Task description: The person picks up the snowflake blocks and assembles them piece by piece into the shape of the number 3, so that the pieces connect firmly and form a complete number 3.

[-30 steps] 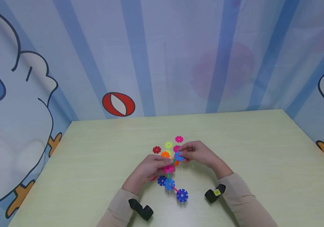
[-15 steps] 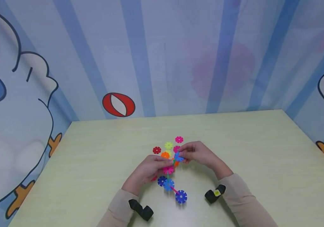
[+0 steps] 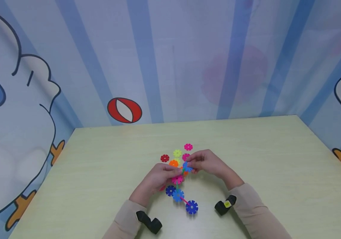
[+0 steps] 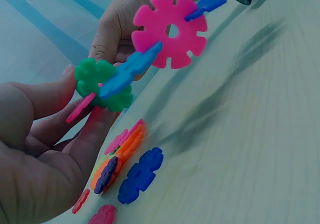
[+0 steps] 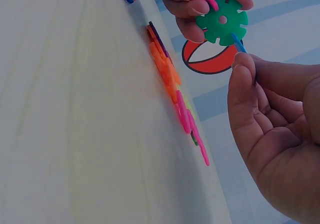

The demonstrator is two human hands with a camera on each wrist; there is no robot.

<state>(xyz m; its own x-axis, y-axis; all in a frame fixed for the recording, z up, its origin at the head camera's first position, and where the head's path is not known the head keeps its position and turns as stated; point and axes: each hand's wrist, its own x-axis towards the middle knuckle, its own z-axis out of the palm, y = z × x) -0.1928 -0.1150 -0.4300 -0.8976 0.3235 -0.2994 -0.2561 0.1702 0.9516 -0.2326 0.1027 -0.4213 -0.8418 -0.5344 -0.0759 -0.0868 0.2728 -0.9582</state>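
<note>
My left hand [image 3: 158, 177] pinches a chain of slotted snowflake discs near its upper end. From there the chain runs toward me through a pink disc [image 3: 177, 179], a green disc [image 4: 95, 79], a light blue disc [image 4: 131, 70] and another pink disc [image 4: 170, 30] to a dark blue disc [image 3: 192, 207]. Thumb and fingers of my right hand [image 3: 209, 163] pinch a second light blue disc [image 3: 187, 167]. In the right wrist view its edge meets the rim of another green disc [image 5: 223, 20], which the left fingers hold. My right fingertips hide much of this blue disc.
Loose discs lie on the table [image 3: 99, 166] beyond and beneath the hands: a red one [image 3: 165, 158], a yellow one [image 3: 177, 153], a pink one [image 3: 188, 146], an orange one [image 3: 173, 163] and a navy one [image 3: 170, 191]. A printed backdrop [image 3: 188, 66] stands behind the table.
The light blue disc in my right fingers has tilted and shifted slightly down and left toward the green disc. The chain's near end has swayed a little; both hands keep their holds.
</note>
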